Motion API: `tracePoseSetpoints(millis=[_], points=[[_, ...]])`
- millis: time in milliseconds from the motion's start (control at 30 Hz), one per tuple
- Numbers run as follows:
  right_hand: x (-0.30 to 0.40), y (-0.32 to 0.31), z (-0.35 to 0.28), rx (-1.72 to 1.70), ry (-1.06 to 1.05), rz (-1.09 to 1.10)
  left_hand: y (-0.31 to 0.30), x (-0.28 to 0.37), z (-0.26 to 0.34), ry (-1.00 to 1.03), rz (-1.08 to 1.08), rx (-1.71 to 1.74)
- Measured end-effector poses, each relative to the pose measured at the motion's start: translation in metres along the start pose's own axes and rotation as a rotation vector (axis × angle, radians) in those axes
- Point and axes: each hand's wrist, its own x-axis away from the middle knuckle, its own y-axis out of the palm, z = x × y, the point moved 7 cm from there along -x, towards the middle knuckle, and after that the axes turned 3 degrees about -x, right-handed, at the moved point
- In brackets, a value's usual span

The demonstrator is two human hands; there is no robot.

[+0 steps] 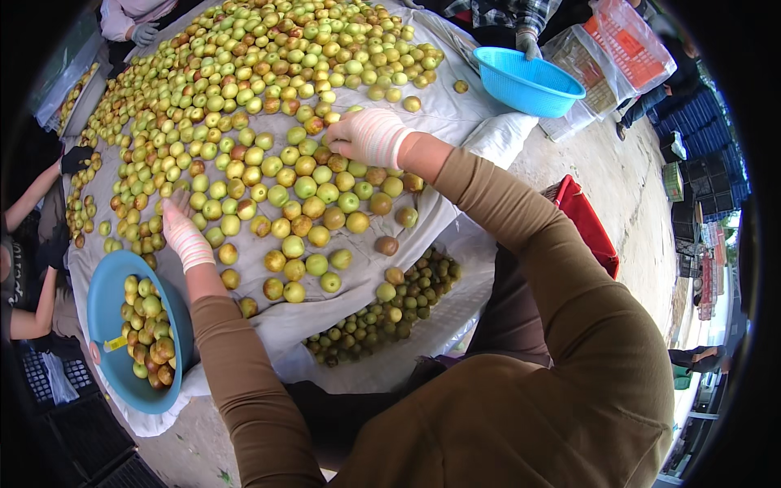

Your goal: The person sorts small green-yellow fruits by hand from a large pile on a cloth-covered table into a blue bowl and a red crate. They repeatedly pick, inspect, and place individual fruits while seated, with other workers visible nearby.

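Many green and reddish-brown jujube-like fruits lie across a table covered with pale cloth. My left hand, in a white glove with pink stripes, reaches over the fruits at the left; whether it touches or holds one is not clear. My right hand, gloved alike, is at the upper middle with curled fingertips down among the fruits; whether a fruit is in them cannot be seen. A blue plastic basin with fruits and a yellow tag stands left of my left forearm. Below the table edge, smaller darker fruits lie in a plastic-lined container.
A light-blue plastic basket is at the upper right, touched by a co-worker's gloved hand. Other co-workers' gloved hands show at the left and top left. A red crate stands at right; black crates lie lower left.
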Motion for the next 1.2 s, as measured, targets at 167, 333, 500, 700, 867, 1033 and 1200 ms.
tracePoseSetpoints(millis=[167,333,500,700,867,1033,1200], points=[[-0.044,0.042,-0.02,0.282,0.117,-0.473,0.0,0.004,0.005,0.001,0.015,-0.007],[-0.055,0.022,-0.01,0.054,0.206,-0.297,0.0,0.002,0.004,-0.028,0.012,0.012],[0.041,-0.078,0.062,-0.214,0.262,0.249,0.006,0.004,0.003,-0.009,-0.002,0.002],[0.265,-0.174,0.139,0.217,0.518,0.552,-0.007,-0.003,-0.001,0.023,-0.001,-0.034],[0.476,-0.177,0.23,0.6,1.288,0.054,-0.001,-0.003,-0.006,0.029,-0.046,-0.104],[0.39,-0.152,0.186,-0.025,0.805,0.501,0.011,0.018,0.012,0.051,0.02,-0.264],[0.187,-0.068,0.061,-0.304,0.337,0.167,-0.009,0.0,0.0,0.073,-0.049,-0.152]])
